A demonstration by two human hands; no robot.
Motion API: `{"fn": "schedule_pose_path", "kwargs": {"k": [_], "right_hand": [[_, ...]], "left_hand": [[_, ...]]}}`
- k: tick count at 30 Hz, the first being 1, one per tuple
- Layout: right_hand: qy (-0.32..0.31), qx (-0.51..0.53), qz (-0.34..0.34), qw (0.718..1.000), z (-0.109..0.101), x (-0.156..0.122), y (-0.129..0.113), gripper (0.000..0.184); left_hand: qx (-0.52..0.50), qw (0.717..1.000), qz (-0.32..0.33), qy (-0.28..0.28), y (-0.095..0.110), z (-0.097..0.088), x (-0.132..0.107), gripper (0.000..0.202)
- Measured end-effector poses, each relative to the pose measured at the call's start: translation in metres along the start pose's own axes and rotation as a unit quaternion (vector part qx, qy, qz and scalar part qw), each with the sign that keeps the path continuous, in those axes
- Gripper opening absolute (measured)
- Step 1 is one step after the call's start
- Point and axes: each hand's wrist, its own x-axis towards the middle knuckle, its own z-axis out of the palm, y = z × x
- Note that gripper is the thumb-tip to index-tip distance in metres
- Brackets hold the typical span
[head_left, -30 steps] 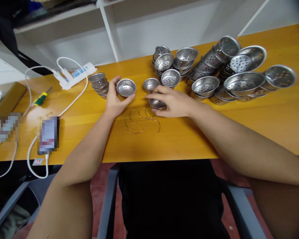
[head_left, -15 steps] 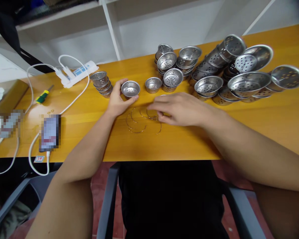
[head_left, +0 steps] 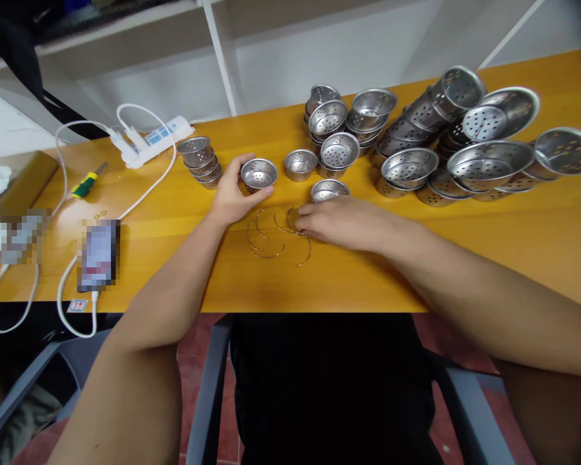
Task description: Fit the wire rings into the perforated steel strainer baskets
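Curving the left hand (head_left: 231, 199) wide around a perforated cup (head_left: 259, 175) upright on the table (head_left: 252, 287), bunching the right hand's (head_left: 341, 221) fingers by thin wire arcs (head_left: 310, 247), hold unclear, with more steel cups (head_left: 339, 150) beyond.

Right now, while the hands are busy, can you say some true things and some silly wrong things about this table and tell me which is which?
1. The left hand curves around a small metal cup. True.
2. The screwdriver lies left of the power strip. True.
3. The right hand is at the screwdriver. False: it is by the curved wires.
4. The power strip is all black. False: it is mostly white.
5. Another cup stands just beyond the right hand. True.
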Motion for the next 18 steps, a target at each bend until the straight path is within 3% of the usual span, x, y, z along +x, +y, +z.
{"fn": "schedule_pose_path", "kwargs": {"k": [7, 13, 15, 18], "right_hand": [[0.038, 0.024, -0.016, 0.999, 0.009, 0.001, 0.004, 0.026], [0.052, 0.091, -0.024, 0.994, 0.015, -0.004, 0.012, 0.015], [0.047, 0.109, -0.023, 0.993, 0.017, -0.002, 0.014, 0.004], [0.029, 0.124, -0.012, 0.992, 0.018, 0.003, 0.013, 0.02]], "left_hand": [[-0.012, 1.0, -0.008, -0.005, 0.006, 0.0, 0.0, 0.113], [-0.014, 1.0, -0.019, -0.007, 0.01, -0.001, 0.0, 0.11], [-0.012, 1.0, -0.02, -0.01, 0.01, -0.001, 0.0, 0.108], [-0.01, 1.0, -0.014, -0.01, 0.008, -0.001, 0.0, 0.108]]}}
